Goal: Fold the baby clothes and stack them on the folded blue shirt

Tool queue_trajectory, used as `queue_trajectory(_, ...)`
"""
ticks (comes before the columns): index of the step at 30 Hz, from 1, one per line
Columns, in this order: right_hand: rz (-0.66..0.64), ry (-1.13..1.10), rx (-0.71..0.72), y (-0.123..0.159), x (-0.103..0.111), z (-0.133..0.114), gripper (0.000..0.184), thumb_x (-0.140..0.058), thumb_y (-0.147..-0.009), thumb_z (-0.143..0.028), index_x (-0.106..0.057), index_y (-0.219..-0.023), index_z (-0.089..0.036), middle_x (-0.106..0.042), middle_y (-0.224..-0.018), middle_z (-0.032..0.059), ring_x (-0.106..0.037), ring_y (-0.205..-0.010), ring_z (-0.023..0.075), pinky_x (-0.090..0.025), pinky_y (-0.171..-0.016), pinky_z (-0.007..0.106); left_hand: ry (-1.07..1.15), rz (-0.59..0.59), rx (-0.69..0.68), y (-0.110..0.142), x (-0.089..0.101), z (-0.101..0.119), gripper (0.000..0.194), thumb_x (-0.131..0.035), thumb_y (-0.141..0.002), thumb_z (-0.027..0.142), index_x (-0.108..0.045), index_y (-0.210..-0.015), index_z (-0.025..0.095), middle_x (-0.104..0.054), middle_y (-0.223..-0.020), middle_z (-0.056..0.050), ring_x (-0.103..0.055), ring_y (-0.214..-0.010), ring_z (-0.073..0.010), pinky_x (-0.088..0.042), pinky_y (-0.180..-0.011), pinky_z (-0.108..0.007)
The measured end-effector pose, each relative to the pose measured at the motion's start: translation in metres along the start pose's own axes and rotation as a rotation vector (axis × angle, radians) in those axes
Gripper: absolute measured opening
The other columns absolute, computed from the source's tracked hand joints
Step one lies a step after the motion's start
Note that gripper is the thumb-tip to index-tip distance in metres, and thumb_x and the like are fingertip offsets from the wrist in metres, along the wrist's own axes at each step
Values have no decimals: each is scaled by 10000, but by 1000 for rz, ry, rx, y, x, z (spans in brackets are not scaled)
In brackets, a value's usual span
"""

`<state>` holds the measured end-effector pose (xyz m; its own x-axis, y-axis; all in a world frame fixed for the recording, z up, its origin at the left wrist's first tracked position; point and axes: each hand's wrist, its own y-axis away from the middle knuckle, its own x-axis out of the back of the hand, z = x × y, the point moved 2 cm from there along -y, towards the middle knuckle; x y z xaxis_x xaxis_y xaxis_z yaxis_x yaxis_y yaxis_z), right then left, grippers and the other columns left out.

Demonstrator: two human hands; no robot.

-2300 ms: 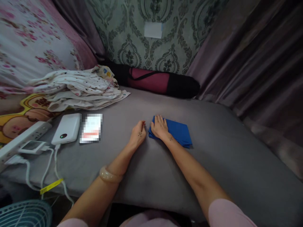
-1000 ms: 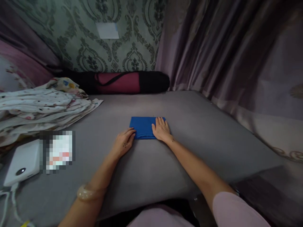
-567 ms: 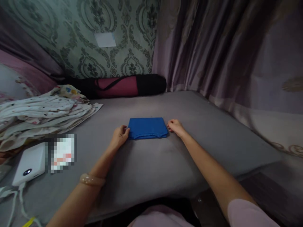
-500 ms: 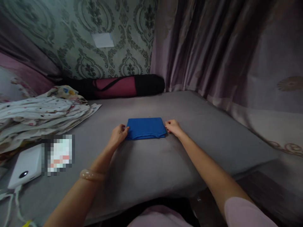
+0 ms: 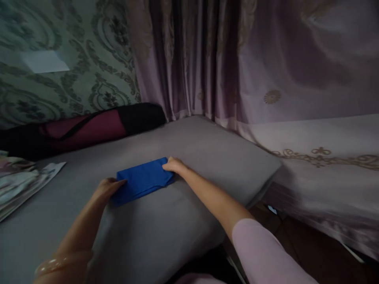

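Spanning both hands: a folded rectangular blue cloth (image 5: 145,179), at or just above the grey fabric-covered bed (image 5: 225,157). Long axis runs left to right on a slant, right end farther from the person. Left hand (image 5: 108,187) is clamped on the left end, thumb on top; right hand (image 5: 175,165) is clamped on the right end, thumb on top too. Neither is nearer; both touch. Fingers underneath hidden; view's dim and soft, so can't say if the cloth is lifted or resting. Farther back: long tubular black-and-maroon bag (image 5: 89,124). Pale printed fabric pile (image 5: 17,185) at left edge. Shiny mauve curtain (image 5: 189,59) beyond the bed.
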<state>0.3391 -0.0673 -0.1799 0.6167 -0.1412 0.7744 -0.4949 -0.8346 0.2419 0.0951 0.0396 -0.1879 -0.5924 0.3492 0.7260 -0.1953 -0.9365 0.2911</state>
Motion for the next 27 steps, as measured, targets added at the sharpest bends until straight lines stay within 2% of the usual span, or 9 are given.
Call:
queue_trajectory(4, 10, 35, 90, 15, 0, -6, 230, -569, -771, -296, -680, -926, -167, -704, -1036, 146, -657, -996, 266, -506, -800, 311, -38, 57, -26, -4, -1, 2, 190, -648, -721, 371, -556, -680, 210, -551, -527, 25, -605, -643, -215, -394, -484, -243)
queue_trajectory(7, 50, -112, 153, 17, -3, -6, 164, -532, -826, -298, -640, -809, -175, -695, -859, 82, -659, -860, 206, -508, -723, 267, 54, 97, -1, 3, 4, 19, 178, -662, -705, 343, -532, -731, 223, -519, -511, 48, -598, -636, -212, -379, -462, -226)
queue_trajectory(9, -12, -319, 93, 14, -6, 0, 151, -551, -843, -296, -605, -764, -179, -627, -696, 18, -625, -691, 151, -498, -605, 227, 193, 97, -24, 15, 9, 41, 217, -675, -690, 322, -537, -833, 235, -553, -565, 53, -605, -632, -199, -414, -479, -226)
queue_trajectory(12, -100, -669, -63, 11, -1, 21, 128, -626, -838, -280, -588, -906, -178, -515, -607, -57, -509, -498, 86, -429, -439, 175, 394, 32, -102, 35, 11, 80, 566, -693, -676, 329, -481, -1199, 289, -629, -716, 36, -609, -595, -175, -476, -509, -255)
queue_trajectory(15, -56, -816, -119, 11, 26, 58, 338, -692, -808, -257, -560, -1109, -179, -506, -619, -73, -472, -461, 66, -394, -398, 152, 432, -77, -212, 47, 0, 115, 758, -703, -652, 344, -420, -1354, 323, -651, -789, 19, -605, -580, -156, -490, -518, -258)
queue_trajectory(18, 0, -861, -74, 16, 69, 106, 483, -675, -820, -197, -506, -1272, -219, -550, -626, -66, -529, -511, 75, -446, -468, 154, 411, -281, -323, 45, -34, 143, 601, -683, -668, 397, -580, -1230, 212, -690, -909, -31, -649, -730, -178, -527, -616, -265)
queue_trajectory(20, -26, -864, -47, 21, 101, 139, 377, -601, -861, -175, -566, -1233, -224, -625, -709, -29, -587, -586, 83, -487, -537, 169, 396, -351, -383, 41, -67, 161, 523, -653, -704, 397, -624, -1165, 152, -700, -982, -69, -661, -838, -202, -543, -688, -282)
queue_trajectory(23, 1, -748, -106, 28, 146, 185, 303, -549, -856, -146, -659, -1134, -201, -692, -853, 29, -646, -712, 117, -531, -615, 203, 398, -407, -504, 39, -126, 190, 470, -574, -794, 331, -595, -1221, 134, -698, -1037, -95, -667, -896, -208, -555, -733, -303)
queue_trajectory(27, 136, -528, -167, 26, 195, 233, 442, -538, -774, -71, -647, -1183, -198, -704, -907, 34, -641, -739, 120, -516, -643, 202, 452, -546, -639, 44, -201, 224, 498, -498, -836, 187, -491, -1333, 150, -689, -1057, -122, -678, -829, -182, -570, -694, -312)
